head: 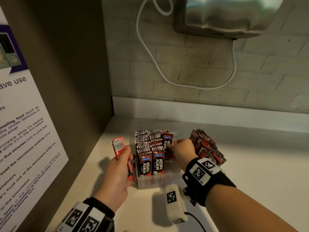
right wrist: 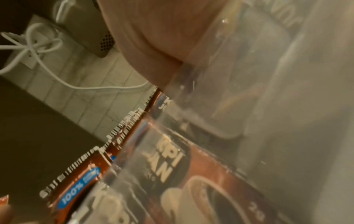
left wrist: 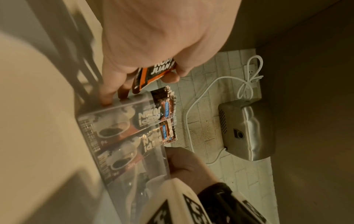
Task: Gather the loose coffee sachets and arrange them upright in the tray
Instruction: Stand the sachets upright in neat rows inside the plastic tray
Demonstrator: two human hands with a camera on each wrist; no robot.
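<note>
The tray [head: 150, 182] is clear, smooth plastic, and the sachets [head: 151, 151] in it are glossy printed foil. The table [head: 250, 173] looks matt and smooth; the wall-mounted dryer [head: 225, 15] is brushed metal against rough brick-textured wall [head: 209, 64].

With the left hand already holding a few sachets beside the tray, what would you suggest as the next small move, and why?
Probably bring the left hand over the clear tray and stand its held sachets upright in the right-hand row, where the right hand rests against the packed sachets beside what looks like free room.
</note>
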